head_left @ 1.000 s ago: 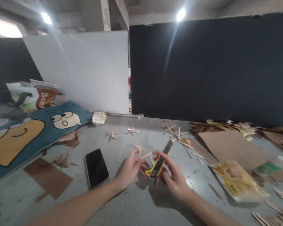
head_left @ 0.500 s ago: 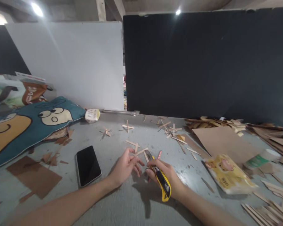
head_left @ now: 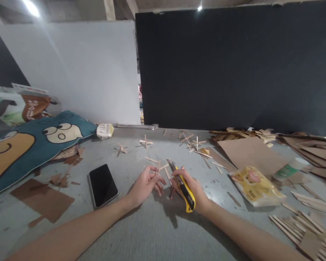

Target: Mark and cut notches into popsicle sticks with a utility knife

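My right hand [head_left: 193, 188] is closed round a yellow and black utility knife [head_left: 183, 185], with the blade end pointing away towards the sticks. My left hand [head_left: 146, 183] pinches a small piece made of crossed wooden sticks [head_left: 161, 168] just left of the knife tip. Both hands hover close over the grey table [head_left: 157, 232], almost touching each other.
A black phone [head_left: 102, 185] lies left of my left hand. Loose wooden sticks and stick crosses [head_left: 197, 145] are scattered behind the hands. A yellow packet [head_left: 256, 186], brown cardboard sheets [head_left: 250, 154] and more sticks lie to the right; a blue cartoon cushion [head_left: 29, 145] and cardboard scraps [head_left: 42, 199] lie left.
The knife has turned in my right hand from an upright hold to a full grip with the blade end pointing away. The left hand keeps the stick piece; the view has shifted slightly.
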### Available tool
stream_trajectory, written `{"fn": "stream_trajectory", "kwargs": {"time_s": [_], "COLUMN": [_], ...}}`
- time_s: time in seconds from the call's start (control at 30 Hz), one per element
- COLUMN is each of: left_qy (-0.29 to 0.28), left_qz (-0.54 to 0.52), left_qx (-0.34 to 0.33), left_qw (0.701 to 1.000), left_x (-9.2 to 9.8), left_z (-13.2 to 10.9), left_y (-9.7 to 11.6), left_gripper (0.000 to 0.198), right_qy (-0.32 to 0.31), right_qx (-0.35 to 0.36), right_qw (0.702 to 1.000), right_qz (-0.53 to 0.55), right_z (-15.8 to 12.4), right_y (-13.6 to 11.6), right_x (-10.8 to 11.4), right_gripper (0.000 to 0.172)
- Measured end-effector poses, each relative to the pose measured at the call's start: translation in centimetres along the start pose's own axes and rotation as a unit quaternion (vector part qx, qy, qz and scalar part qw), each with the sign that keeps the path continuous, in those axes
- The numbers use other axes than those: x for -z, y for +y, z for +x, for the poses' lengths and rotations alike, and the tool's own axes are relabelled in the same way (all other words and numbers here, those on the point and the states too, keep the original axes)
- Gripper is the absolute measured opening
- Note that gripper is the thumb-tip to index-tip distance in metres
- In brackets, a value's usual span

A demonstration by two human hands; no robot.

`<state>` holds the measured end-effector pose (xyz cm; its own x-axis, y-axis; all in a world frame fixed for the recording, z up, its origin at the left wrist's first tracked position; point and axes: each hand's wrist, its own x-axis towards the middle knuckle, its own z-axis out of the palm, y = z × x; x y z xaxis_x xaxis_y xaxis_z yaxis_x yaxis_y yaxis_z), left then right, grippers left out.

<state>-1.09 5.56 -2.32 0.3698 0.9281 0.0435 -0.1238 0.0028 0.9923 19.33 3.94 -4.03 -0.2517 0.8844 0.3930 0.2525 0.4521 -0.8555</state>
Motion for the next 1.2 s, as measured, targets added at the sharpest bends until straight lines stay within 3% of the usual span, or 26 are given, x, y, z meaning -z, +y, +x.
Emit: {"fn": "stream_trajectory", "kwargs": {"time_s": [0.13, 0.27, 0.5, 0.73, 1.2], "left_qy": [-0.003, -0.007, -0.055, -0.077, -0.08], "left_qz": [-0.009, -0.007, 0.016, 0.038, 0.034], "left_qx": [0.003, 0.003, 0.029, 0.028, 0.027], "left_qw": [1.0, 1.0, 0.998, 0.996, 0.996], "left_x": [0.06, 0.12, 0.08, -0.51, -0.55], "left_z": [0.17, 0.32, 0.1, -0.29, -0.29], "left_y": [0.12, 0.03, -0.41, -0.52, -0.31], "left_gripper": [0.058, 0.056, 0.056, 0.049, 0.049], "right_qy": [0.007, 0.004, -0.063, -0.124, -0.1], "right_qx": [-0.017, -0.023, -0.062, -0.039, -0.02], "right_qw": [0.998, 0.999, 0.991, 0.989, 0.993], "right_qz": [0.063, 0.024, 0.098, 0.074, 0.061], "right_z": [0.24, 0.35, 0.37, 0.38, 0.64], "right_y": [0.02, -0.24, 0.32, -0.19, 0.03], "right_x": [-0.04, 0.22, 0.06, 0.74, 0.8], "right_gripper": [0.026, 0.027, 0.048, 0.042, 0.04]}}
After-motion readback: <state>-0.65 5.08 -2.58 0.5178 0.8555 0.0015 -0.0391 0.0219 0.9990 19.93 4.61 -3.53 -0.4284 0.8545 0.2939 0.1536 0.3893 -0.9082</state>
